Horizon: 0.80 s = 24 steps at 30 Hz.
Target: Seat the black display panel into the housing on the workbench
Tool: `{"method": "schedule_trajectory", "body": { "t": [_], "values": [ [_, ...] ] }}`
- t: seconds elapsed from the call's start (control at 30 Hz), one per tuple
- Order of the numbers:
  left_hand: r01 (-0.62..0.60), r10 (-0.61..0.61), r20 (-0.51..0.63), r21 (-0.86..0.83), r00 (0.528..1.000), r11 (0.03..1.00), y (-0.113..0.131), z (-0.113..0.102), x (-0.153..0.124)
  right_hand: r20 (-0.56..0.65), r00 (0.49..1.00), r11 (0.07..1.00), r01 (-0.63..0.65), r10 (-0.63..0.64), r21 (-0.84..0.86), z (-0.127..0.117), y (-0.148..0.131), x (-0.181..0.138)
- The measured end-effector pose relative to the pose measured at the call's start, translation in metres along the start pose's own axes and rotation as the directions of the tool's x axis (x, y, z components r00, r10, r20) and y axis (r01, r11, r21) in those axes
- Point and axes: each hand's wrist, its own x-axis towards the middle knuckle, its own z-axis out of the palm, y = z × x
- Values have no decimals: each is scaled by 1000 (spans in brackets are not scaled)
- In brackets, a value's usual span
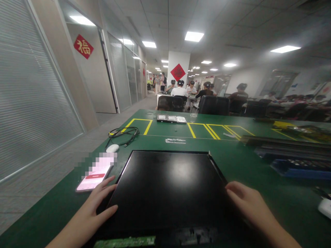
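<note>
You're in a workshop-like office: glass partitions (119, 65), ceiling light panels (194, 36), black chairs (214, 105), seated people (179, 91), yellow-taped green worktable (239, 163).

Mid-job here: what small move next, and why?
I'd probably steady the dark panel by its side edges: the left hand and right hand are at opposite sides, and a phone lies close to the left one.

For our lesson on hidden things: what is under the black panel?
The table shows around the panel, a circuit board at its near edge; whatever lies directly beneath is covered.
</note>
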Motion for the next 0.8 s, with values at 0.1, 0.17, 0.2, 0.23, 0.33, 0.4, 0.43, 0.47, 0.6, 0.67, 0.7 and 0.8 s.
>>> {"method": "schedule_trajectory", "body": {
  "t": [0.1,0.17,0.2,0.23,0.33,0.4,0.43,0.47,0.6,0.67,0.7,0.8],
  "values": [
    [-30,30,-29,16,999,999,-5,1,0,-6,1000,1000,-4,4,-8,1,3,1],
    [-49,50,-47,17,998,999,-9,2,-1,-6,1000,1000,-4,4,-9,2,5,1],
    [-57,58,-53,16,997,998,-10,2,-1,-7,1000,1000,-1,1,-8,2,6,2],
    [-62,63,-59,11,996,998,-10,2,-1,-9,1000,1000,3,-3,-5,3,7,2],
    [-59,56,-87,-27,995,998,-8,3,-1,-16,1000,1000,13,-13,0,3,7,2],
    [-42,36,-97,-66,995,997,-4,3,-2,-17,1000,1000,11,-11,1,2,6,1],
    [-32,24,-99,-87,995,996,-2,2,-2,-18,1000,1000,9,-9,1,2,6,1],
    [-23,12,-98,-108,995,994,0,2,-2,-19,1000,1000,9,-9,2,1,5,1],
    [-9,-12,-103,-195,995,981,1,-1,0,-32,999,1000,20,-20,13,0,2,0],
    [2,-25,-98,-235,995,972,-2,-2,2,-34,999,1000,16,-15,19,1,2,1],
    [11,-35,-91,-253,995,967,-3,-3,3,-33,999,1000,11,-10,21,1,2,1],
    [48,-72,-64,-309,995,950,0,-5,5,-20,1000,1000,3,-3,31,1,2,1]
  ]
}}
